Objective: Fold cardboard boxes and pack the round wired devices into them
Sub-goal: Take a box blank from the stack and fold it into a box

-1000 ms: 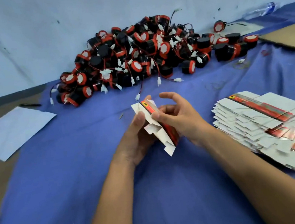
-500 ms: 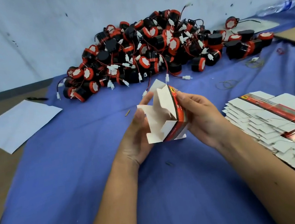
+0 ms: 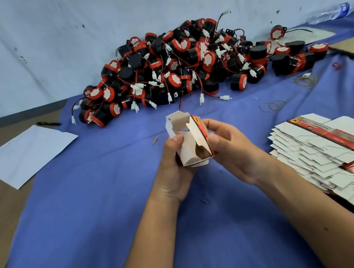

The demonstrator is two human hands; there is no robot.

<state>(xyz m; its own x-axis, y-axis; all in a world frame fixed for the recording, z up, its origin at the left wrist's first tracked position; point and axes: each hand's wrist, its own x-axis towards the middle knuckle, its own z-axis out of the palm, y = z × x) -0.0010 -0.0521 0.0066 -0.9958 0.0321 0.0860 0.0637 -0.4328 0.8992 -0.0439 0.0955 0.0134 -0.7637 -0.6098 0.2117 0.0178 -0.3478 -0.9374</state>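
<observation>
1. Since half a second ago the cardboard box (image 3: 189, 142) has been turned and opened further: it now stands more upright between the hands, flaps loose at top, near end open with a dark cavity showing. View also dipped a bit; the pile sits lower in frame.
2. Box is held up over the blue cloth (image 3: 92, 209), mid-frame, not touching it. Red printed strip faces right.
3. Left hand (image 3: 174, 173) grips the box from the left and underneath, fingers curled round it, thumb pressed on the white side panel.
4. Right hand (image 3: 233, 151) grips the box's right side, fingers curled on the red strip edge, thumb tip at the open end's corner.
5. Pile of round wired devices (image 3: 186, 66) lies beyond the box, against the white back wall (image 3: 51, 49), black and red bodies, white plugs trailing toward the box. Open cloth between pile edge and box.
6. Stack of flat boxes (image 3: 328, 152) right of the box, fanned, near the right forearm, running off the frame's right edge.
7. Rubber bands (image 3: 273, 105) on the cloth right of and beyond the box.
8. White paper sheet (image 3: 26, 154) left of the box, well apart, lapping off the cloth's left edge; a pen (image 3: 48, 123) just beyond it.
9. Plastic bottle (image 3: 327, 13) far right beyond the pile.
</observation>
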